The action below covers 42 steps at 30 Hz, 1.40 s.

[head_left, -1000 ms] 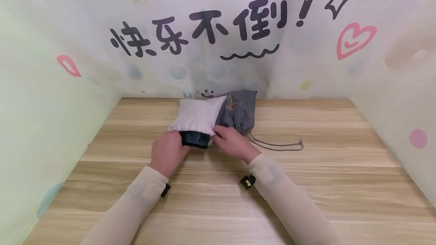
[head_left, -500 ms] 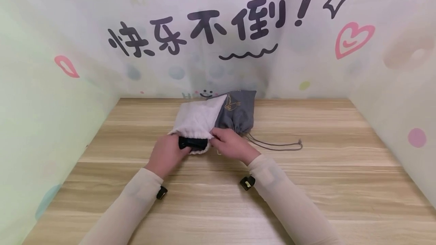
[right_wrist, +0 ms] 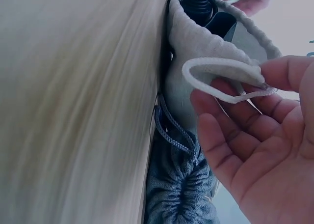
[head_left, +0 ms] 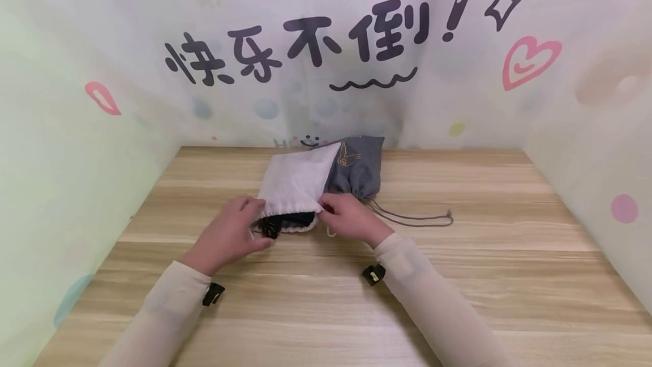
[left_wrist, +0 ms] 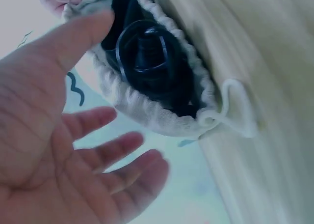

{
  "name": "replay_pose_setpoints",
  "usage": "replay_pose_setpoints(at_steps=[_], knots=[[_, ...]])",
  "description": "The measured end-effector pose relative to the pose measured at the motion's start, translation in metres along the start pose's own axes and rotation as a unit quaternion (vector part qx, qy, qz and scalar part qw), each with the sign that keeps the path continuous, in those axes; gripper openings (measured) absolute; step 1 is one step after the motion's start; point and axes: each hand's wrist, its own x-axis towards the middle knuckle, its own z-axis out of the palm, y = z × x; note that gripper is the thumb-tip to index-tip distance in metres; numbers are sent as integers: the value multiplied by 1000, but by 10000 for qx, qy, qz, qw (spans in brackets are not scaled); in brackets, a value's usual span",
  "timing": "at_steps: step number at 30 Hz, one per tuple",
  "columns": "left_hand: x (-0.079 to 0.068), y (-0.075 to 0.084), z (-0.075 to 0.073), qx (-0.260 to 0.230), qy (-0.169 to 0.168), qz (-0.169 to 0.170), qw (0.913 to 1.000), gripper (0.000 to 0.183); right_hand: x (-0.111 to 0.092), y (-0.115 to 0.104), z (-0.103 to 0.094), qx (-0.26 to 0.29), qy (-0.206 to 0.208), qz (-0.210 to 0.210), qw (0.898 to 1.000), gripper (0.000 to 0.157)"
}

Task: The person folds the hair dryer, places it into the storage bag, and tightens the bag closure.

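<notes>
A white drawstring bag [head_left: 295, 180] lies on the table with its gathered mouth towards me. Inside the mouth sits a black thing with a coiled black cord [left_wrist: 147, 52], the rest of it hidden by the cloth. My left hand [head_left: 229, 234] is at the left side of the mouth, fingers spread and holding nothing, the thumb [left_wrist: 78, 37] close by the rim. At the mouth's right corner, my right hand [head_left: 351, 217] pinches the rim between thumb and index finger. A white cord loop [right_wrist: 211, 69] hangs from that corner over its other fingers.
A grey drawstring bag [head_left: 359, 169] with an orange print lies against the back wall, partly under the white bag. Its grey cord [head_left: 423, 221] trails to the right over the wooden table [head_left: 458, 287]. Printed cloth walls [head_left: 448, 89] stand behind and on both sides.
The left hand has let go of the black thing and drawn back leftwards, its fingers opening. The black thing sits deeper in the white bag. The right hand keeps its pinch on the rim.
</notes>
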Motion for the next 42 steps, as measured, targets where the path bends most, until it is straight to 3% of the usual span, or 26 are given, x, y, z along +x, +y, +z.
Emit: replay_pose_setpoints(at_steps=[3,6,12,15,19,23,29,37,42], knots=[[0,-2,5,-35,-358,148,9992,80,0,4,0,-63,275,-4,9996,11],[2,-1,12,-55,-439,233,9987,75,0,6,0,-177,529,107,9984,10],[4,5,18,-72,-349,199,9992,63,-2,6,-4,-210,273,335,9988,2],[5,6,19,-54,-243,198,9995,54,-2,4,-5,-298,124,152,9994,16],[7,3,21,5,-67,310,9995,45,-2,0,-5,-374,302,-148,9987,28],[8,1,23,-71,162,480,9987,46,1,-4,-4,-524,423,-436,9968,27],[12,-2,27,-135,491,708,9962,57,6,-4,5,-1001,32,-795,9918,24],[15,0,28,-118,357,624,9973,48,10,-7,17,-1542,311,-670,9853,10],[17,1,30,-222,334,559,9976,48,11,-7,22,-1831,331,-356,9819,31]])
